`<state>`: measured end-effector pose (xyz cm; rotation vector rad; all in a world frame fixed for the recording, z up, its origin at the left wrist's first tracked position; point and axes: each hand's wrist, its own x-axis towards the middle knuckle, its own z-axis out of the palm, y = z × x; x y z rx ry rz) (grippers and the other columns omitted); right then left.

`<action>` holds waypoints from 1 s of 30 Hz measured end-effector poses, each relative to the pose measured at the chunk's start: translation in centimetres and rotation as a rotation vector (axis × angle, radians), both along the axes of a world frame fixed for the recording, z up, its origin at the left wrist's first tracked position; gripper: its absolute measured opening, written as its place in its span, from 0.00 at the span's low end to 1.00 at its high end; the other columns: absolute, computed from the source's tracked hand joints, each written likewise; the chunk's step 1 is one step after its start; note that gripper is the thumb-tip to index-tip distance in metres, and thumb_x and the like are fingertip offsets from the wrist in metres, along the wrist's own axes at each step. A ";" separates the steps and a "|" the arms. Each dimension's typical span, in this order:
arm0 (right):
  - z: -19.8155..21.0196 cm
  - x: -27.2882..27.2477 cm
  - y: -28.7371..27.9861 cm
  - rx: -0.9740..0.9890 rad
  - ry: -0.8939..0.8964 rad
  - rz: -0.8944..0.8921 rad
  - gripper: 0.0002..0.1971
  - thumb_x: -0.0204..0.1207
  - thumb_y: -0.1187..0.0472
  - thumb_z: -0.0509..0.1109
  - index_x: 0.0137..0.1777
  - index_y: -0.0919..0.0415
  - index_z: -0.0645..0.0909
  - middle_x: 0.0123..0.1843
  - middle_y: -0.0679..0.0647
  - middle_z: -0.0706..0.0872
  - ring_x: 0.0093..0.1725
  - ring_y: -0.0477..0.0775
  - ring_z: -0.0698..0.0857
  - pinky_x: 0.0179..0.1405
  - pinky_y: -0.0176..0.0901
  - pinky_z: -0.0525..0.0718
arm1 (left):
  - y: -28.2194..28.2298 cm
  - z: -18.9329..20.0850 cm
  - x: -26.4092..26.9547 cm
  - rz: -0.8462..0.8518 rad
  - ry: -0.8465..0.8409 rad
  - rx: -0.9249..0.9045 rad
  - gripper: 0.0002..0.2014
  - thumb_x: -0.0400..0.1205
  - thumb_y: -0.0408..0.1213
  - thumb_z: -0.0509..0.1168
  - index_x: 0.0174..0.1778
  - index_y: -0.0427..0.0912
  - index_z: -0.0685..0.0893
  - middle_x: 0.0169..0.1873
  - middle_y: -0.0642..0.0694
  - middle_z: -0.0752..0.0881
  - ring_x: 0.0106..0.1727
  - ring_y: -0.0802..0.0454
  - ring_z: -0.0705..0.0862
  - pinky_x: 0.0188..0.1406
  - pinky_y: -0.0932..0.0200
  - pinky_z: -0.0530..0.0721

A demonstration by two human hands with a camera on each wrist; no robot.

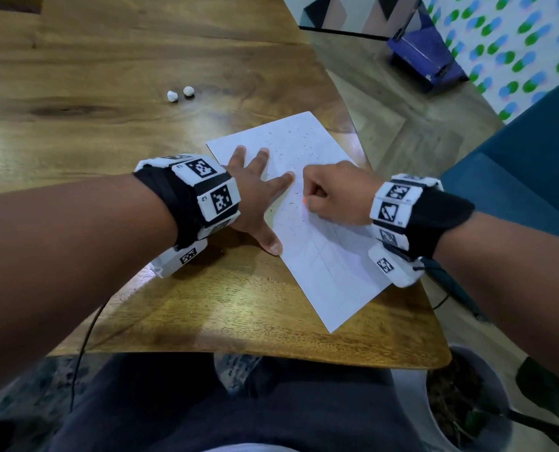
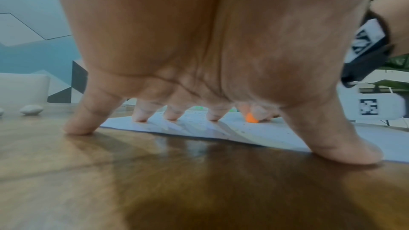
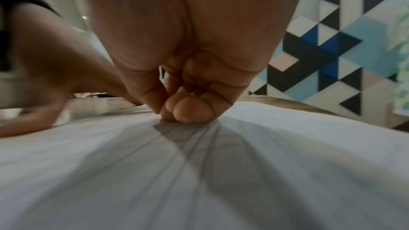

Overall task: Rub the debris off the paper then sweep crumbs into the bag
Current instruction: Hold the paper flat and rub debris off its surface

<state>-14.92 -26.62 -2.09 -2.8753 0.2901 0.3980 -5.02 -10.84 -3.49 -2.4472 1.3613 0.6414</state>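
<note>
A white sheet of paper (image 1: 330, 256) lies slanted on the wooden table (image 1: 108, 125), near its right edge. Small dark crumbs (image 1: 291, 138) are scattered over the sheet's far half. My left hand (image 1: 258, 197) is spread flat: three fingertips press on the paper's left part, while the little finger and thumb rest on the wood at its edge (image 2: 276, 132). My right hand (image 1: 314, 197) pinches a small orange eraser (image 1: 304, 200), whose tip (image 2: 251, 118) touches the paper just right of my left index finger. In the right wrist view the curled fingers (image 3: 183, 111) hide the eraser. No bag is in view.
Two small white wads (image 1: 180, 93) lie on the table beyond the paper. The table ends close to the paper's right side. A blue chair (image 1: 516, 158) stands to the right, with a potted plant (image 1: 467, 402) on the floor. A cable hangs off the near edge.
</note>
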 end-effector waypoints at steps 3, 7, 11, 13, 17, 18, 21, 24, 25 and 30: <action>-0.3 -2.8 0.9 0.074 0.067 0.103 0.02 0.79 0.56 0.67 0.47 0.53 0.79 0.38 0.45 0.86 0.41 0.47 0.83 0.37 0.39 0.79 | 0.0 0.0 -0.2 -0.003 0.002 0.004 0.68 0.62 0.80 0.71 0.88 0.64 0.34 0.89 0.41 0.33 0.88 0.28 0.35 0.78 0.22 0.62; -0.1 -1.4 0.8 0.038 0.036 0.070 0.03 0.79 0.56 0.67 0.45 0.53 0.78 0.38 0.46 0.85 0.42 0.49 0.83 0.37 0.41 0.77 | -0.1 0.1 -0.3 0.000 0.002 0.012 0.68 0.63 0.79 0.71 0.88 0.63 0.34 0.89 0.41 0.32 0.88 0.28 0.35 0.78 0.22 0.60; -0.1 2.3 -0.5 -0.025 -0.045 -0.049 0.02 0.78 0.57 0.67 0.45 0.53 0.78 0.42 0.47 0.85 0.48 0.54 0.83 0.41 0.43 0.80 | -0.1 0.4 -0.4 -0.003 -0.005 0.030 0.67 0.65 0.79 0.70 0.88 0.63 0.32 0.89 0.40 0.32 0.88 0.28 0.35 0.79 0.22 0.58; -0.2 2.7 -0.9 -0.029 -0.027 -0.061 0.03 0.78 0.56 0.67 0.46 0.54 0.78 0.43 0.49 0.86 0.48 0.56 0.84 0.44 0.47 0.83 | -0.1 0.4 -0.4 -0.005 -0.012 0.033 0.67 0.65 0.79 0.70 0.88 0.63 0.32 0.89 0.40 0.32 0.88 0.27 0.35 0.79 0.23 0.58; -0.5 -0.4 0.1 0.018 0.005 -0.032 0.03 0.77 0.55 0.66 0.42 0.51 0.76 0.39 0.48 0.85 0.43 0.55 0.86 0.42 0.49 0.86 | -0.1 0.4 -0.5 -0.011 -0.016 0.019 0.67 0.65 0.79 0.70 0.89 0.62 0.33 0.89 0.39 0.33 0.88 0.27 0.36 0.80 0.23 0.57; -0.5 -1.6 0.4 0.031 0.028 -0.002 0.03 0.77 0.55 0.66 0.42 0.51 0.76 0.37 0.47 0.85 0.42 0.53 0.85 0.42 0.49 0.85 | 0.0 0.4 -0.4 -0.011 -0.013 0.018 0.67 0.65 0.79 0.70 0.89 0.62 0.33 0.89 0.39 0.33 0.88 0.26 0.36 0.80 0.23 0.57; -0.5 -4.0 1.4 0.078 0.103 0.101 0.02 0.77 0.56 0.66 0.44 0.51 0.77 0.36 0.45 0.84 0.39 0.50 0.83 0.41 0.48 0.84 | 0.0 0.3 -0.3 -0.003 0.001 0.015 0.67 0.64 0.79 0.70 0.89 0.63 0.33 0.89 0.40 0.32 0.88 0.27 0.35 0.79 0.22 0.58; -0.5 -2.8 1.1 0.034 0.071 0.070 0.02 0.76 0.55 0.65 0.42 0.51 0.76 0.36 0.46 0.84 0.39 0.52 0.84 0.41 0.50 0.86 | -0.1 0.2 -0.2 -0.001 -0.007 0.013 0.68 0.63 0.80 0.70 0.88 0.63 0.33 0.89 0.40 0.33 0.88 0.27 0.36 0.78 0.21 0.59; -0.6 -1.8 0.8 0.012 0.040 0.030 0.03 0.75 0.55 0.65 0.42 0.51 0.76 0.36 0.47 0.84 0.40 0.53 0.85 0.41 0.51 0.87 | -0.1 0.2 -0.3 -0.003 -0.013 0.013 0.67 0.63 0.80 0.70 0.88 0.63 0.33 0.89 0.40 0.33 0.88 0.27 0.36 0.78 0.21 0.60; -0.2 2.1 -0.7 -0.063 -0.038 -0.063 0.03 0.76 0.56 0.67 0.44 0.54 0.79 0.40 0.48 0.84 0.47 0.56 0.84 0.39 0.46 0.82 | -0.1 0.1 -0.3 -0.003 -0.021 0.018 0.67 0.64 0.80 0.70 0.88 0.65 0.33 0.89 0.40 0.34 0.88 0.27 0.36 0.79 0.22 0.59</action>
